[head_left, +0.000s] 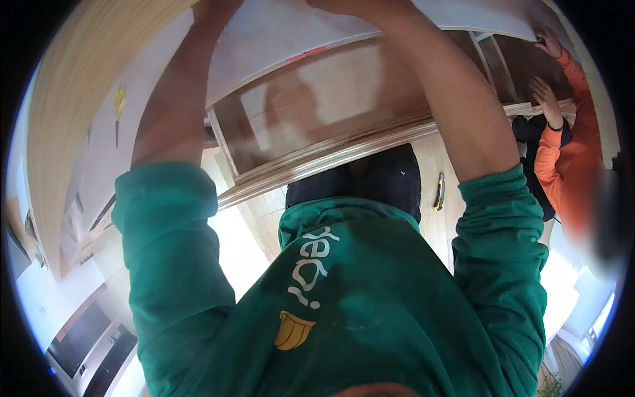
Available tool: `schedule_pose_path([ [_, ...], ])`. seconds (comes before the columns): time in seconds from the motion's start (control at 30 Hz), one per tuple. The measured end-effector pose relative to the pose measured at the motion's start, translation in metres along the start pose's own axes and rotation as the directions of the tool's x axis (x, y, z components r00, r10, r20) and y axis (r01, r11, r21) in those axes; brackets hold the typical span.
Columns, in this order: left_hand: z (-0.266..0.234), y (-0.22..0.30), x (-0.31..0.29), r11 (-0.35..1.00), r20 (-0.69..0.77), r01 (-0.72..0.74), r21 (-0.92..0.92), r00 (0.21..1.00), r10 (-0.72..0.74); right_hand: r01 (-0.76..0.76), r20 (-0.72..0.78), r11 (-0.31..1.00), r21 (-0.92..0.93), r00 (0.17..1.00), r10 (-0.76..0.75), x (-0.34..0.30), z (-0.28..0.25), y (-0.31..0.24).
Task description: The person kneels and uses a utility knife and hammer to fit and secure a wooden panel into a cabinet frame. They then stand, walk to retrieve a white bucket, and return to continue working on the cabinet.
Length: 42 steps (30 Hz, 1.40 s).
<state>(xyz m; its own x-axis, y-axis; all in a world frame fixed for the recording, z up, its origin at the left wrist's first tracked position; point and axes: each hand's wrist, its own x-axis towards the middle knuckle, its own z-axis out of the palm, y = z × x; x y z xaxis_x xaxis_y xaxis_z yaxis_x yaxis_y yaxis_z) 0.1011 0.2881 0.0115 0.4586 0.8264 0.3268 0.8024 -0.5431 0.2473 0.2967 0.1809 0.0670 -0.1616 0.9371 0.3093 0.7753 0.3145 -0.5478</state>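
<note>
Both my forearms reach up to the top edge of the head view. My left hand (215, 5) is mostly cut off there, against a white panel (278, 49). Farther right, my right hand (344, 5) is at the same panel, and its fingers are also out of sight. Below the panel is a wooden frame (331, 140), with a brown recess (344, 92) behind its front rail and dividers toward the right. A small red patch (307, 54) shows on the panel's lower edge.
A co-worker in orange sleeves has one hand (548, 43) at the panel's right end and another hand (546, 99) near the frame. A yellow-handled screwdriver (119, 102) is against the white surface at left. A utility knife (440, 192) lies on the wooden floor.
</note>
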Motion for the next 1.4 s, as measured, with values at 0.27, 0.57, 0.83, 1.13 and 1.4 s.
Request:
schedule_pose_path([
  [0.27, 0.006, -0.002, 0.013, 0.999, 0.027, 0.035, 0.017, 0.999, -0.035, 0.173, -0.121, 0.984, -0.047, 0.977, -0.177, 0.013, 0.008, 0.029],
  [0.57, 0.008, -0.004, 0.025, 0.999, 0.033, 0.040, 0.020, 0.999, -0.041, 0.140, -0.141, 0.989, -0.056, 0.979, -0.146, 0.011, 0.006, 0.053],
  [0.83, 0.000, 0.003, 0.012, 0.999, 0.010, 0.039, 0.038, 0.999, -0.039, 0.201, -0.177, 0.974, -0.105, 0.960, -0.218, -0.003, 0.002, 0.046],
  [1.13, 0.003, 0.000, 0.017, 0.995, 0.023, 0.052, 0.086, 0.998, -0.054, 0.302, -0.243, 0.951, -0.071, 0.919, -0.310, -0.004, 0.005, 0.039],
  [1.4, 0.034, -0.029, 0.014, 0.980, 0.044, -0.097, 0.172, 0.995, 0.091, -0.284, -0.097, 0.944, 0.165, 0.948, 0.302, -0.068, -0.029, 0.004],
])
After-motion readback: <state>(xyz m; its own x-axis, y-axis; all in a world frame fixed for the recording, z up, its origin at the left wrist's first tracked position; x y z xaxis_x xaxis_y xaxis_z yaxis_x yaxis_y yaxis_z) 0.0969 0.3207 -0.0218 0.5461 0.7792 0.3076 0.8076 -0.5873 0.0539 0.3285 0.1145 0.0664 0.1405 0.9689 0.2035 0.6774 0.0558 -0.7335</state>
